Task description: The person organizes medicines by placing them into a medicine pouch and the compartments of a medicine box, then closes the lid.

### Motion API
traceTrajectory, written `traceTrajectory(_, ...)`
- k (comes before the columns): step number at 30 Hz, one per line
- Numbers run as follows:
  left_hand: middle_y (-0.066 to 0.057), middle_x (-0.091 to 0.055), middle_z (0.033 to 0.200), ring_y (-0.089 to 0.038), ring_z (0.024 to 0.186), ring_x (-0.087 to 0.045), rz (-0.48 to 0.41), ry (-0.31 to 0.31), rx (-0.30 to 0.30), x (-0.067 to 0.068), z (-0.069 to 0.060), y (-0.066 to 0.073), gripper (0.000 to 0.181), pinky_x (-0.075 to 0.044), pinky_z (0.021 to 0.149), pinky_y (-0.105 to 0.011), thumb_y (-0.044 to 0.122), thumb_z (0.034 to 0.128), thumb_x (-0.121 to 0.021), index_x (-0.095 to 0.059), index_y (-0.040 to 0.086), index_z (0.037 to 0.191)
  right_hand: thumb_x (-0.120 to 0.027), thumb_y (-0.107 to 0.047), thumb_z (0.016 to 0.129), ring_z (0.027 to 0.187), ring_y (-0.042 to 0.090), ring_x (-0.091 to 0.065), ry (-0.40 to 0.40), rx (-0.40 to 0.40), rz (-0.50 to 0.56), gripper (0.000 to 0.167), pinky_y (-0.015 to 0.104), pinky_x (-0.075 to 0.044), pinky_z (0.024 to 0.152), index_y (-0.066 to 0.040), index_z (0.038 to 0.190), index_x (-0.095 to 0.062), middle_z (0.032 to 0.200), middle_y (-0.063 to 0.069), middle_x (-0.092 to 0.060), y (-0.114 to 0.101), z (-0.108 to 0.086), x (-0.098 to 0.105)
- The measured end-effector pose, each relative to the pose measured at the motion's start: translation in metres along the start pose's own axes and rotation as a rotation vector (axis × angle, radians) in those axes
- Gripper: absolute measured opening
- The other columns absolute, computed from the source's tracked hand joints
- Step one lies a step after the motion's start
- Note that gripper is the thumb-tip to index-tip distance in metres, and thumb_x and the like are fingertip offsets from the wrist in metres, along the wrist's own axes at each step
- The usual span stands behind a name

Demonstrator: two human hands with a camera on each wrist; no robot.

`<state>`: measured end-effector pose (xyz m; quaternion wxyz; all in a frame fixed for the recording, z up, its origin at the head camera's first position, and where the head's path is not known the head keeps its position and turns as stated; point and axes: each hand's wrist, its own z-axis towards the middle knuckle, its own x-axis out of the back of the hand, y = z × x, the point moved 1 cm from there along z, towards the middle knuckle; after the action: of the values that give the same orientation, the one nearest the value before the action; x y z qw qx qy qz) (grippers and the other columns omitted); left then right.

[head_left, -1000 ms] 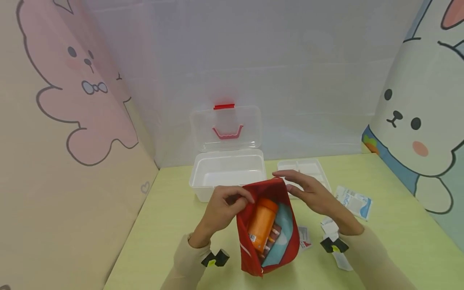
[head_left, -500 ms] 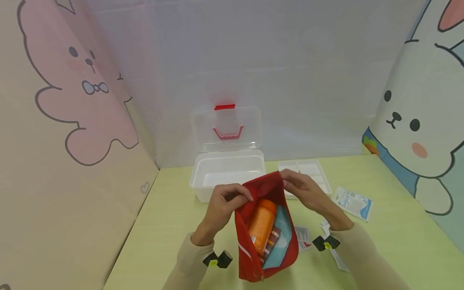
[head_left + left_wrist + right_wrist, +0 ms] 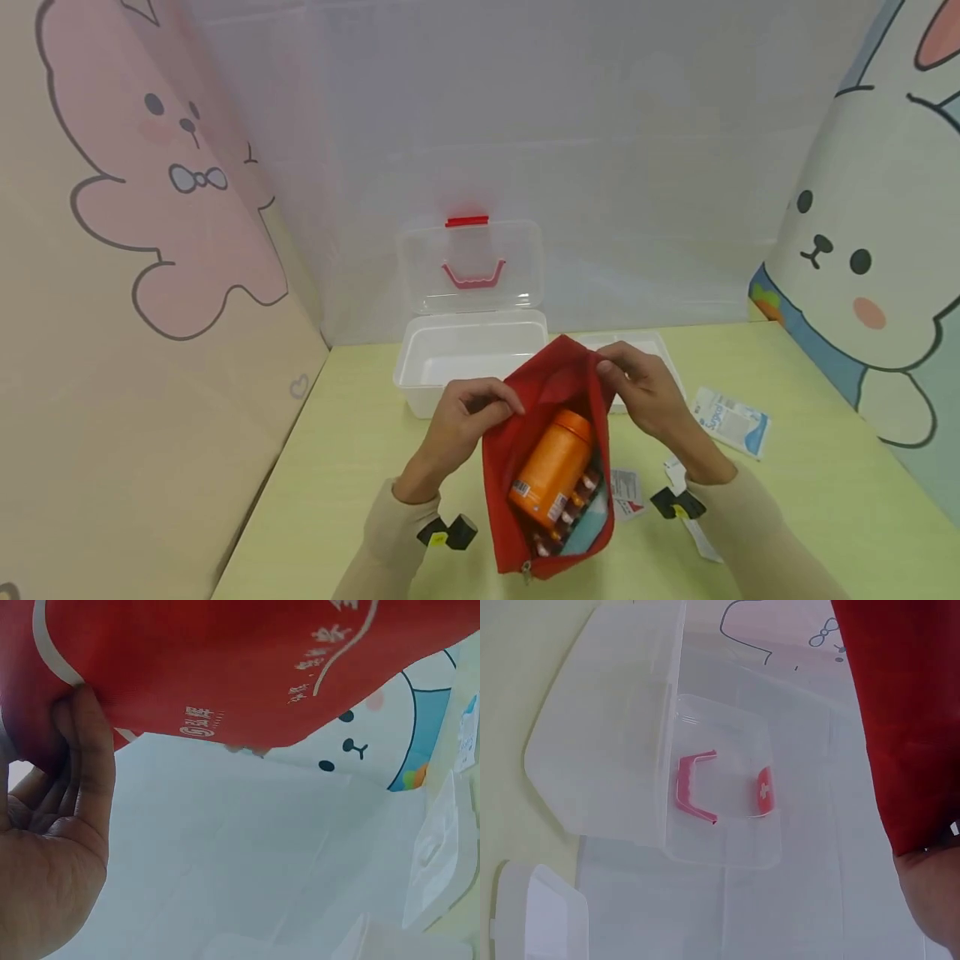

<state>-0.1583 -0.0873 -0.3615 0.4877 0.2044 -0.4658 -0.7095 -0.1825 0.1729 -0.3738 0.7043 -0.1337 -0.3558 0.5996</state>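
Observation:
A red zip pouch (image 3: 497, 500) is held with its mouth spread apart between both hands. The left hand (image 3: 461, 421) pinches its left rim; the left wrist view shows thumb and fingers closed on the red fabric (image 3: 225, 667). At the upper right corner, the right hand (image 3: 648, 396) pinches the other rim, partly cut off in the right wrist view. Inside lie an orange bottle (image 3: 553, 468), a blister pack of capsules (image 3: 576, 507) beside it, and a light blue item (image 3: 588, 528) partly hidden underneath. A zipper pull (image 3: 527, 570) hangs at the bottom corner.
Behind the pouch stands a white plastic box (image 3: 420, 402), its clear lid (image 3: 414, 279) raised. A divided white tray (image 3: 667, 358) sits partly behind the right hand. On the right lie a packet marked "Surgical" (image 3: 731, 422), a small printed packet (image 3: 626, 490) and a white strip (image 3: 703, 540).
The right hand, loosely beside the rim at first, has taken hold of it and drawn the pouch's upper corner up and right. The bottle has shifted rightward inside. The left hand keeps its grip.

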Motion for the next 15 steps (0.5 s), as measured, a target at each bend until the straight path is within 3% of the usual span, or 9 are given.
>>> traceTrajectory(6, -0.020, -0.063, 0.092, -0.010, 0.083, -0.061, 0.047, 0.007, -0.008, 0.002, 0.002, -0.005, 0.011, -0.056, 0.077, -0.026, 0.001, 0.0943, -0.052, -0.063, -0.002, 0.097, -0.057, 0.008, 0.092, 0.065, 0.001, -0.055, 0.069, 0.050, -0.074, 0.016, 0.013, -0.047, 0.065, -0.003, 0.099, -0.066, 0.084, -0.012, -0.065, -0.008, 0.000, 0.004)
traceTrajectory(11, -0.026, -0.065, 0.099, -0.012, 0.084, -0.068, 0.042, 0.027, 0.016, 0.004, 0.004, -0.007, 0.025, -0.060, 0.075, -0.035, 0.005, 0.0950, -0.055, -0.049, 0.006, 0.120, -0.059, 0.002, 0.093, 0.066, 0.000, -0.053, 0.127, 0.083, -0.126, 0.011, 0.011, -0.046, 0.064, -0.002, 0.100, -0.066, 0.083, -0.002, -0.066, -0.015, 0.000, 0.007)
traceTrajectory(15, -0.026, -0.065, 0.101, -0.012, 0.087, -0.069, 0.040, 0.020, 0.028, 0.006, 0.003, -0.006, 0.034, -0.060, 0.076, -0.037, 0.011, 0.0946, -0.057, -0.047, 0.008, 0.127, -0.059, 0.002, 0.093, 0.068, -0.001, -0.052, 0.204, 0.108, -0.116, 0.009, 0.009, -0.045, 0.064, 0.003, 0.099, -0.066, 0.088, -0.015, -0.066, -0.019, 0.000, 0.009)
